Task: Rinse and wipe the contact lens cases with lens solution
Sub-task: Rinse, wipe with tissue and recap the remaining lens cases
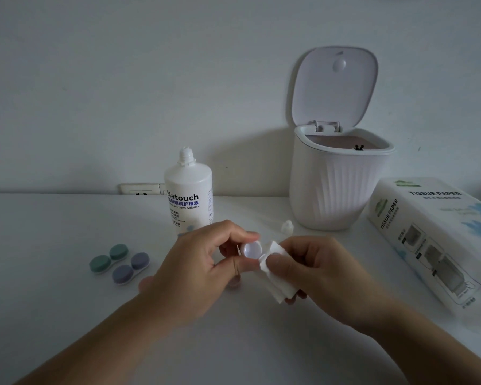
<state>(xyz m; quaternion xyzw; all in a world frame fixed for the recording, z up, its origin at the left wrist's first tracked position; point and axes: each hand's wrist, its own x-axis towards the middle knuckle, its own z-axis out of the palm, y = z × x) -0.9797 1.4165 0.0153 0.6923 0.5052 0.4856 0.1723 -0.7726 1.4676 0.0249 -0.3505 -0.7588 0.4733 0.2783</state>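
Observation:
My left hand (203,262) pinches a small white lens case cup (252,250) above the white table, its open hollow facing me. Right beside it, my right hand (317,270) grips a folded white tissue (275,269), and the tissue touches the cup's right edge. A white lens solution bottle (188,193) stands uncapped behind my left hand. Its small clear cap (287,227) sits on the table to the right. On the left lie a green lens case (109,258) and a purple lens case (131,268), both with lids on.
A white ribbed bin (336,187) with its lid flipped up stands at the back right. A tissue paper box (433,240) lies along the right edge. A wall socket (140,189) sits behind the bottle.

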